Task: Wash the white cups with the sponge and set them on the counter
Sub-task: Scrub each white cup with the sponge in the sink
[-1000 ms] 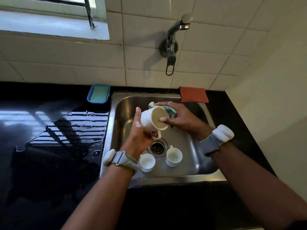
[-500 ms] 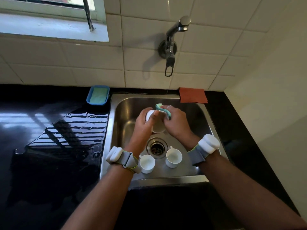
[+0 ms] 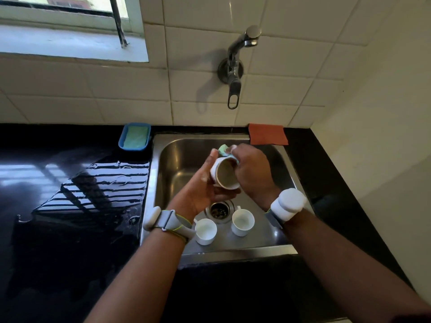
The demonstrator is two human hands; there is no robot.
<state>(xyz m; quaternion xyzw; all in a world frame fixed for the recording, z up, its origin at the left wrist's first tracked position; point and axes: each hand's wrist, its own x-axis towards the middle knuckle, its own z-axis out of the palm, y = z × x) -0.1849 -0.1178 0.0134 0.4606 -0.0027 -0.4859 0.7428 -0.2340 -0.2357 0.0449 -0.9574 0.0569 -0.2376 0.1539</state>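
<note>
Cup [image 3: 225, 177] has rotated since half a second ago. Its mouth was buried between the hands and now tilts up toward the camera, held over the middle of the sink [image 3: 210, 255]. Left hand [image 3: 200, 192] cradles it from below, grip wrapped round the wall. Right hand [image 3: 251, 169] has its grip clenched on the sponge [image 3: 223, 149], pressed to the cup's far outer side near the base.

Reads as scrubbing the outside while turning it; the inside looks dull, can't tell if it's done. Tap [image 3: 233, 73] shows no water running, so the rinse is likely still ahead.

Two more cups [image 3: 205, 230] stand upright on the sink floor near its front edge, either side of the drain [image 3: 218, 209]. No cups on the wet table [image 3: 70, 206] yet, so the task is at an early stage.
</note>
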